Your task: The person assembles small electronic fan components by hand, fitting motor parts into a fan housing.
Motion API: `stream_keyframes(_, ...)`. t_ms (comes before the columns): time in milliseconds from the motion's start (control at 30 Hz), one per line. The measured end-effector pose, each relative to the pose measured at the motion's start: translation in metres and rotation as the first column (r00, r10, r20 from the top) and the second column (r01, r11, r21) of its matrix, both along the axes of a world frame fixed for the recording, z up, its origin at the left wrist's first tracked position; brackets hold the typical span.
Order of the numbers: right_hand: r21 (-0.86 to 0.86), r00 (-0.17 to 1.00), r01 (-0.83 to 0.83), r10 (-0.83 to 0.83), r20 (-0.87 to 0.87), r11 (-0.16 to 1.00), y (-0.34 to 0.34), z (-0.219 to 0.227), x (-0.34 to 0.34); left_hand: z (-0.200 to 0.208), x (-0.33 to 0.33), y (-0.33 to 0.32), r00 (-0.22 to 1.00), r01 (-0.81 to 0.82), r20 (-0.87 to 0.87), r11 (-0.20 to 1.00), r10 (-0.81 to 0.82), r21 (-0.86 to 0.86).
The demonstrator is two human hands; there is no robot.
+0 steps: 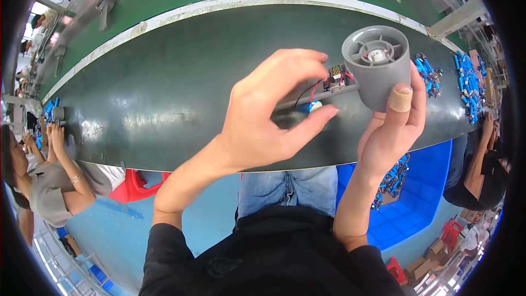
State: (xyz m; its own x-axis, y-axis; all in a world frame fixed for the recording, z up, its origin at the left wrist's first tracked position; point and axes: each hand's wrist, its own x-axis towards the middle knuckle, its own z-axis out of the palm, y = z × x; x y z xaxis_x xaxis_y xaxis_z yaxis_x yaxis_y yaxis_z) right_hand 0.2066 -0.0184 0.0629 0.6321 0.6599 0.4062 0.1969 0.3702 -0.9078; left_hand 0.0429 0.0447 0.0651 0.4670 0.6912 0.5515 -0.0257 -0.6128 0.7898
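My right hand (392,126) grips a grey cylindrical fan housing (378,85) above the table, with a tan bandage wrapped round the thumb. Spokes and a small motor hub (377,55) show in the housing's round opening. A grey handle shell (342,90) extends left from it, carrying a small circuit board with a display (336,71) and red and black wires. Beside the shell, a blue cylindrical battery (314,106) is partly visible. My left hand (268,109) curves around the handle end, thumb and fingers apart, with nothing visible between the fingertips. Its palm side is partly hidden.
Blue battery-and-board assemblies (428,75) lie on the dark green table (164,87), with a larger pile (468,87) farther right. A blue bin (422,186) of similar parts stands below the right edge. People sit at both sides; a red stool (137,186) is at left.
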Motion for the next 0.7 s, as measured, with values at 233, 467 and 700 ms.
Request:
stream_keyframes(233,0.054,1.0,-0.011,0.01,0.021,0.998,-0.005,0.007,-0.007,-0.007,0.005,0.002,0.992,-0.086,0.114,0.952,0.055,0.293)
stream_keyframes(467,0.096,0.998,-0.068,0.067,0.008,0.993,-0.005,0.008,-0.011,-0.006,0.003,0.001,0.99,-0.112,0.121,0.942,0.077,0.316)
stream_keyframes(700,0.065,0.998,-0.057,0.057,-0.001,0.996,-0.003,0.009,-0.013,0.0,0.001,0.0,0.99,-0.129,0.1,0.947,0.104,0.294)
